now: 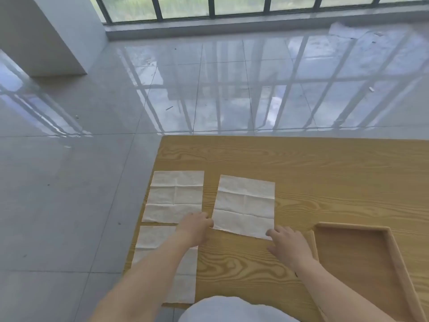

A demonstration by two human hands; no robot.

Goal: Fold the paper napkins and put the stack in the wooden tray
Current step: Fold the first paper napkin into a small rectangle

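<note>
My lap in pale fabric [232,309] sits at the bottom edge, both bare forearms reaching out over the desk [325,173]. Left hand [197,227] is at the near-left corner of the middle napkin [245,206], fingers curled down at the edge; can't tell if it's pinching the paper or just touching. Right hand [289,245] is at the near-right corner of the same napkin, fingers loosely bent, fingertips on the corner, no clear grip. That napkin lies flat, unfolded, creases showing, slightly rotated. Second napkin [174,196] flat just left of it, a narrow strip of desk between them. Third napkin [160,256] nearer me, partly under my left forearm. Wooden tray [392,256] on the right, just beside my right hand. Glossy tiled floor [69,182] beyond, window [232,5] at the top.
</note>
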